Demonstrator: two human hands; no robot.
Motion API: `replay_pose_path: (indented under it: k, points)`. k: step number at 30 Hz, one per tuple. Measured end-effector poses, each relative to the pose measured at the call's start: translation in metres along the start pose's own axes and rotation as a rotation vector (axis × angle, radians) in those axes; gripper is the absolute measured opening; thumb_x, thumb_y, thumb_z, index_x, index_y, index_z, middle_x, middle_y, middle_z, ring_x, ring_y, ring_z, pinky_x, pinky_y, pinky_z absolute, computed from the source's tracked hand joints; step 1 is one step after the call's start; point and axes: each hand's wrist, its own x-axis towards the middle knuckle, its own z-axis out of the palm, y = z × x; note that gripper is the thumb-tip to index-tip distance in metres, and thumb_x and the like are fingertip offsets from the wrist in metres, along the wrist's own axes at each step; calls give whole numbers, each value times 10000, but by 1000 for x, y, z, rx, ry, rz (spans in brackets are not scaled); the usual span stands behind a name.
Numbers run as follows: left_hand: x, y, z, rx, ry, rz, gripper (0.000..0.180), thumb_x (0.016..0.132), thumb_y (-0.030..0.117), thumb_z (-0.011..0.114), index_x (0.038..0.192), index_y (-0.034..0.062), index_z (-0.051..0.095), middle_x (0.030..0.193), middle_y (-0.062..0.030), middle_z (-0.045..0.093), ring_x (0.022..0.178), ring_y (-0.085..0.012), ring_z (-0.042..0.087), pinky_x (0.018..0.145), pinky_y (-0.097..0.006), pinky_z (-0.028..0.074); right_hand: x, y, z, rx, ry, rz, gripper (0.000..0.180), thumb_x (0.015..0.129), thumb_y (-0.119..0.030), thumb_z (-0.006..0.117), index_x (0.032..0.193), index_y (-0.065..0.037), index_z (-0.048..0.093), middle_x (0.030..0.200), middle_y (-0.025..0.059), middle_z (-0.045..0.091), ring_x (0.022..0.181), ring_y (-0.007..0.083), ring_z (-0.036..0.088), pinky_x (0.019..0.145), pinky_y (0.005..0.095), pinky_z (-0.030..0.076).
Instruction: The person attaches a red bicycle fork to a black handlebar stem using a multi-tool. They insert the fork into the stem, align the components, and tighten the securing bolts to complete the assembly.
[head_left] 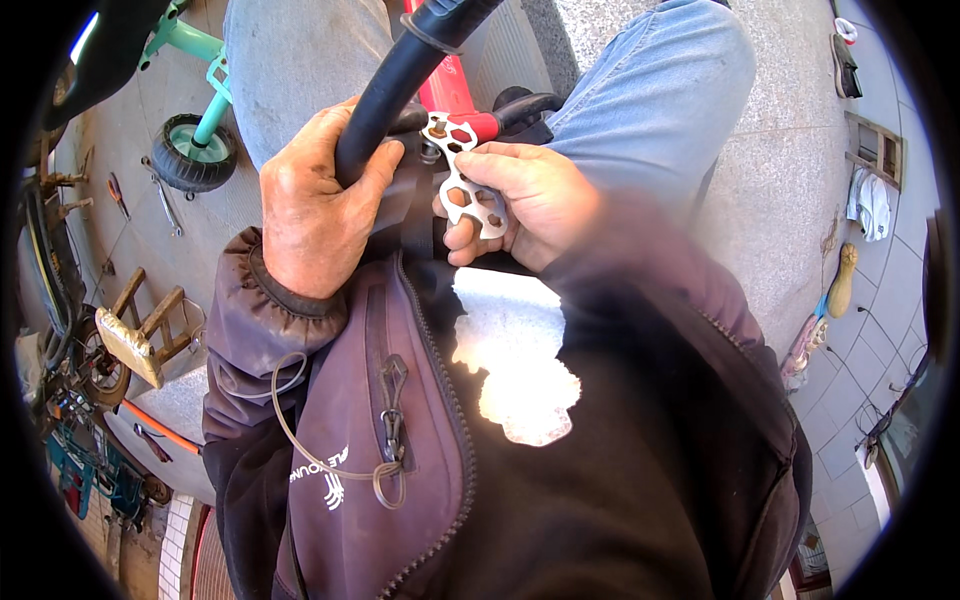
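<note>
Two hands at work, close together over my lap. My left hand [318, 205] is wrapped tight around a black rubber tube [400, 75] that curves up and away from me. My right hand [530, 200] pinches a flat metal multi-hole wrench [465, 190] between thumb and fingers; its upper end sits on a nut [437, 128] at the red frame [450, 90] of a small bike, just beside the tube.

Risks, as I judge them:
- Wrench is thin and held only near its lower end. If the hole is not fully seated on the nut, it may slip off and round the corners, or my knuckles may hit the frame.
- Left grip steadies the part. If it loosens, the frame may twist with the wrench and no torque reaches the nut.
- Cannot tell whether the hole size matches the nut; my fingers hide part of it.
- Jacket cord [300, 420] hangs loose below; could snag.
</note>
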Motion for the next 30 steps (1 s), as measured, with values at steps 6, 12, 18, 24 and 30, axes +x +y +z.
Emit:
replay_pose_path:
  k: [6, 12, 18, 24, 30]
  points:
    - [0, 1, 1, -1, 16, -6, 326, 859, 13, 704, 1173, -39, 635, 1014, -52, 679, 925, -84, 588, 845, -240, 483, 1, 0, -4, -17, 24, -1, 185, 1003, -218, 515, 1030, -35, 524, 821, 69, 615, 616, 149, 639, 582, 345, 584]
    - [0, 0, 2, 7, 31, 11, 325, 857, 12, 706, 1170, -39, 636, 1027, -47, 678, 933, -81, 584, 854, -240, 481, 4, 3, -10, 11, 54, -15, 172, 1000, -216, 520, 987, -45, 519, 775, 58, 582, 516, 107, 516, 445, 270, 430]
    - [0, -1, 3, 1, 18, -11, 331, 860, 7, 702, 1179, -40, 631, 1036, -50, 678, 936, -81, 586, 861, -241, 483, 2, 2, -8, 31, 50, -8, 187, 995, -228, 552, 890, -77, 517, 722, 33, 546, 480, 70, 445, 384, 213, 314]
    - [1, -6, 6, -37, 85, 102, 311, 824, 5, 698, 1126, -33, 637, 916, -131, 681, 820, -152, 658, 746, -286, 527, 0, -1, -2, -114, 34, -34, 217, 909, -233, 674, 891, -54, 553, 661, -3, 499, 475, 67, 458, 368, 224, 289]
    - [2, -10, 7, -29, 79, 112, 312, 823, 5, 699, 1127, -34, 637, 907, -131, 677, 801, -151, 650, 734, -285, 524, 10, -6, -3, -557, 207, -65, 272, 777, -245, 710, 898, -19, 620, 687, 56, 574, 502, 122, 534, 410, 280, 367]
